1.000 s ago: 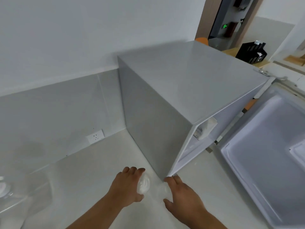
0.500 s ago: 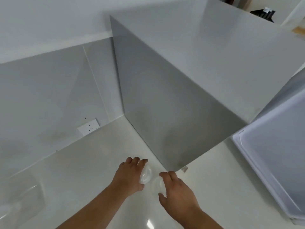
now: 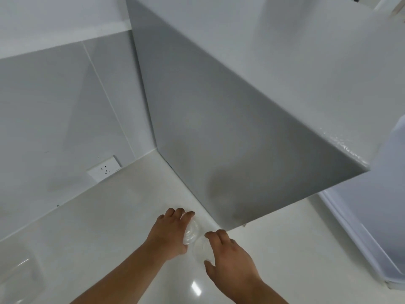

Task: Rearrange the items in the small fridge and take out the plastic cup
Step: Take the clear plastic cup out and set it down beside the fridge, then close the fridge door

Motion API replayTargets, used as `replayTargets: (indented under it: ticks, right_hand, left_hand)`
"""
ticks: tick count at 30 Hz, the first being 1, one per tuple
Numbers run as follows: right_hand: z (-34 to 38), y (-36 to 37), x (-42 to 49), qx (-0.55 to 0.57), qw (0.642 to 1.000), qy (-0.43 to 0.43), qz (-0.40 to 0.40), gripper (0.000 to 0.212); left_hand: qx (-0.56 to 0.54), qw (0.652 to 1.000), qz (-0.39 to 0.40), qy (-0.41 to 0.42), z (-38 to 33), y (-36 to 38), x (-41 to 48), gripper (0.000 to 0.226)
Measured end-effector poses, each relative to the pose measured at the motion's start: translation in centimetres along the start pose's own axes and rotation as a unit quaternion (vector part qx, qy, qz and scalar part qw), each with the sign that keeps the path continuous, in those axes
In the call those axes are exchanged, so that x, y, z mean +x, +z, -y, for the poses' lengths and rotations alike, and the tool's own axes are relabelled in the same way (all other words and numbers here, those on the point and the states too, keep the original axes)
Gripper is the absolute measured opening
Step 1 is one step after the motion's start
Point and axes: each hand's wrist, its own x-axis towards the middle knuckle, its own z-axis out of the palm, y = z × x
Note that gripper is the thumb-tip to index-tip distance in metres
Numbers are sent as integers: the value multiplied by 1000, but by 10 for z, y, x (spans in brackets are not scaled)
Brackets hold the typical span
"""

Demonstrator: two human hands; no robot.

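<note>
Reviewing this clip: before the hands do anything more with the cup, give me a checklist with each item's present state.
1. Cup out of the fridge: ok, it is at the countertop by the fridge's corner.
2. Left hand grips the cup: ok, fingers wrap it.
3. Right hand on a second clear piece: cannot tell, too transparent.
4. Cup upright: not ok, it looks tilted.
5. Fridge door closed: not ok, open.
6. Fridge items rearranged: cannot tell, interior hidden.

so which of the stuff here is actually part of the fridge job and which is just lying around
Part of the job:
- clear plastic cup, held in left hand
- second clear plastic piece, under right hand
- small fridge and its open door

Just there:
- wall socket
- counter
</note>
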Motion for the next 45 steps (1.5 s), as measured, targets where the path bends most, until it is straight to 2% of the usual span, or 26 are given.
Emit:
replayTargets:
  ticks: [16, 19, 23, 27, 34, 45]
  right_hand:
    - [-5, -8, -5, -22, 999, -26, -6, 59]
    - [-9, -19, -15, -34, 998, -39, -23, 53]
    - [-20, -38, -31, -48, 996, -48, -65, 46]
    - [-33, -65, -46, -53, 990, -35, -122, 44]
    - [-57, -115, -78, -43, 978, -22, -201, 38]
    - [-115, -190, -152, -44, 957, 10, -287, 49]
  left_hand:
    - [17, 1000, 12, -21, -3, -4, -13, 106]
    - [1, 999, -25, -21, -8, -17, -21, 95]
    - [-56, 992, -109, -26, -22, -38, -30, 63]
    - [-158, 978, -120, -66, -51, -55, -39, 36]
    - [-223, 967, -116, -50, -125, -89, -52, 17]
    - [-236, 955, -168, 59, -252, -149, -54, 31]
